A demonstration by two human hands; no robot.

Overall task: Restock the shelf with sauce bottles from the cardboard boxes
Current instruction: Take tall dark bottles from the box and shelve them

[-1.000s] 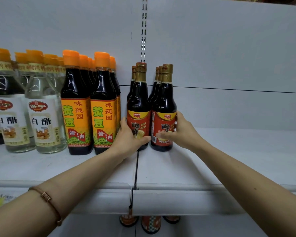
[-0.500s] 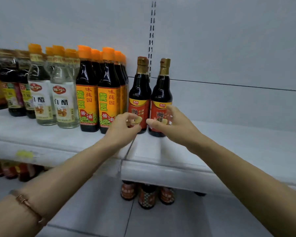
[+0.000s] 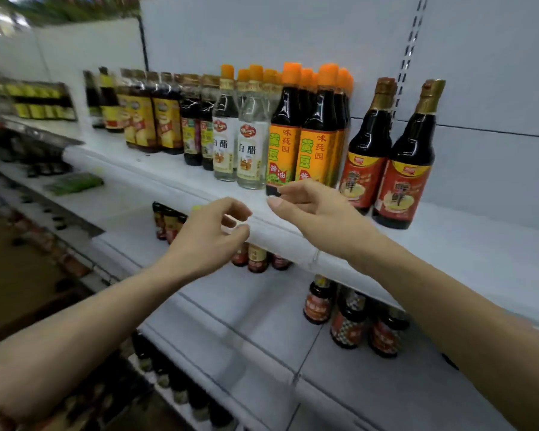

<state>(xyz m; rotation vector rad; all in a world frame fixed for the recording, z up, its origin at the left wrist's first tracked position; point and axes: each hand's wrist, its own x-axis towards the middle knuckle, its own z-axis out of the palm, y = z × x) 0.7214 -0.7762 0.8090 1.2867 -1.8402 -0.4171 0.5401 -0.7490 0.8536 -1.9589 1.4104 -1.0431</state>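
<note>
Two dark sauce bottles (image 3: pixel 389 150) with gold caps and red labels upright at the right end of the row on the white shelf (image 3: pixel 467 244), side by side; more of the same partly hidden behind the left one. Just to their left, orange-capped bottles (image 3: pixel 302 132) with yellow-orange labels, lower labels partly covered by the right hand (image 3: pixel 321 213). Further left, clear vinegar bottles (image 3: pixel 240 132), then darker bottles blurring toward the far end, labels unreadable there. Right hand in front of the shelf edge, grip loose, fingers lightly curled, nothing held. Left hand (image 3: pixel 206 237) beside it, lower, fingers loosely bent, grip likewise holding nothing; the two apart. Both clear of the sauce bottles. Below, small jars (image 3: pixel 352 315) half hidden under the shelf lip. Lowest row and left aisle smeared, hard to make out. Forearms cut off at the frame edges.
</note>
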